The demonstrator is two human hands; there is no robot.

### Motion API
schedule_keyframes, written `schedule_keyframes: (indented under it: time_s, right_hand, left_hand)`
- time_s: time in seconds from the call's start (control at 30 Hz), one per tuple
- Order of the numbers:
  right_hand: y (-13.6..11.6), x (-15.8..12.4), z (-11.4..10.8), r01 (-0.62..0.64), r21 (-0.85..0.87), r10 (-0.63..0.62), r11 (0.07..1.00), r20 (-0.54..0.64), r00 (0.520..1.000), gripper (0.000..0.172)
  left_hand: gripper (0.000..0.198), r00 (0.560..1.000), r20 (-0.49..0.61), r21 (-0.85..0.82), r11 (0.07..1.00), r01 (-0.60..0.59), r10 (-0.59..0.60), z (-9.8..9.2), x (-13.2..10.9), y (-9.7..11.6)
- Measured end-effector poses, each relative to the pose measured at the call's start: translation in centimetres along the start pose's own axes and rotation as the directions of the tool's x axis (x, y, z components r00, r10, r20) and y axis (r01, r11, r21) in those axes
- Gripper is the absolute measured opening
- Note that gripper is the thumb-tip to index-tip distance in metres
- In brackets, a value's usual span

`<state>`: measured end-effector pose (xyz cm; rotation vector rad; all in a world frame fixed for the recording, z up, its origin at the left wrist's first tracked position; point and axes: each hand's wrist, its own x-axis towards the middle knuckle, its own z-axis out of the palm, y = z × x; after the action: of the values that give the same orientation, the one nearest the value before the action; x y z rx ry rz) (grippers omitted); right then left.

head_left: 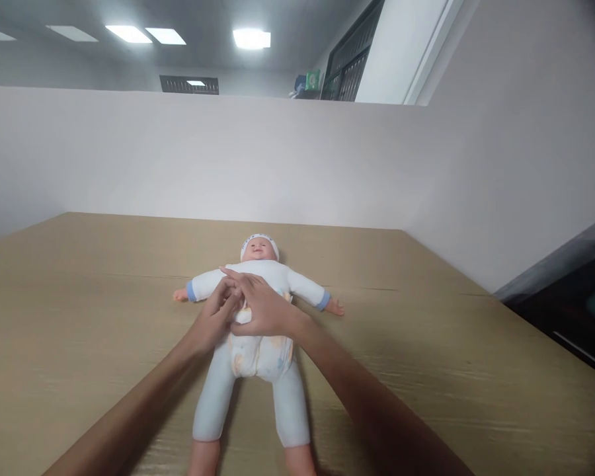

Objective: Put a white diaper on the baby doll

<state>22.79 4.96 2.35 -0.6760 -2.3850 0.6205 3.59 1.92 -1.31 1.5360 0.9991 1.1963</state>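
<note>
A baby doll (265, 270) in a white suit with blue cuffs and a white cap lies on its back, arms spread and feet toward me. Around its hips is a diaper (262, 357) with pale orange and blue prints. Over the diaper's front waist, at the doll's belly, my left hand (221, 307) has its fingers bent and closed at the waist edge. My right hand (262, 305) lies across from the other side, its fingers reaching over those of the left. Both hands cover the upper front of the diaper, so the fingertips' grip is partly hidden.
The doll rests on a wide tan tabletop (104, 370). Behind the table rises a white partition wall (203, 152), with another wall (515, 152) on the right. A dark object (575, 311) stands beyond the table's right edge.
</note>
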Motion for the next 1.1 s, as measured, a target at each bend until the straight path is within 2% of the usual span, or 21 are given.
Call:
schedule_keyframes:
  time_s: [0.1, 0.27, 0.33, 0.47, 0.53, 0.63, 0.7, 0.77, 0.9, 1.0, 1.1]
  right_hand:
    - [0.0, 0.0, 0.0, -0.008, 0.005, 0.008, 1.0, 0.001, 1.0, 0.116]
    - [-0.1, 0.1, 0.0, 0.003, 0.03, -0.003, 1.0, 0.007, 1.0, 0.12]
    - [-0.2, 0.2, -0.2, 0.008, 0.026, -0.008, 1.0, -0.003, 1.0, 0.116]
    - [-0.7, -0.2, -0.7, 0.119, 0.035, -0.117, 0.992, -0.057, 0.992, 0.104]
    - [-1.1, -0.9, -1.0, 0.159, 0.05, -0.153, 0.986, -0.107, 0.982, 0.094]
    - [-1.9, -2.8, -1.4, 0.132, -0.005, -0.13, 0.991, -0.21, 0.969, 0.066]
    - [-2.2, -4.2, -1.6, 0.119, -0.087, -0.135, 0.989, -0.212, 0.968, 0.055]
    - [-2.2, -5.5, -1.7, 0.137, -0.164, -0.163, 0.977, -0.157, 0.974, 0.05]
    - [-1.9, -6.7, -1.4, 0.152, -0.257, -0.183, 0.954, -0.1, 0.978, 0.047]
    - [-1.8, -6.5, -1.1, 0.143, -0.275, -0.182, 0.951, -0.122, 0.976, 0.044]
    - [-1.7, -6.7, -1.1, 0.149, -0.266, -0.199, 0.952, -0.173, 0.964, 0.039]
  left_hand:
    - [0.029, 1.0, 0.014, -0.072, 0.997, -0.016, 0.017, -0.1, 0.1, -0.7]
    - [0.028, 0.999, -0.022, 0.049, 0.999, -0.024, 0.025, 0.1, 0.3, -1.7]
    - [0.029, 1.0, -0.007, 0.059, 0.998, -0.022, 0.023, 0.0, 0.4, -1.8]
    - [0.033, 1.0, 0.015, 0.05, 0.999, 0.008, -0.009, -0.1, 0.5, -1.7]
    - [0.034, 1.0, 0.007, 0.017, 1.0, -0.018, 0.018, 0.0, 0.3, -1.7]
    - [0.037, 0.993, -0.041, -0.056, 0.992, -0.112, 0.109, 0.2, -0.2, -1.9]
    - [0.04, 0.988, -0.075, -0.095, 0.985, -0.142, 0.135, 0.1, -0.6, -2.2]
    - [0.039, 0.98, -0.108, -0.093, 0.98, -0.176, 0.165, -0.2, -1.0, -2.4]
    - [0.022, 0.947, -0.183, -0.002, 0.964, -0.268, 0.263, -0.8, -1.3, -2.8]
    - [0.018, 0.948, -0.145, 0.1, 0.957, -0.272, 0.284, -0.9, -1.2, -2.8]
    - [0.018, 0.931, -0.091, 0.265, 0.91, -0.319, 0.353, -1.0, -1.3, -2.5]
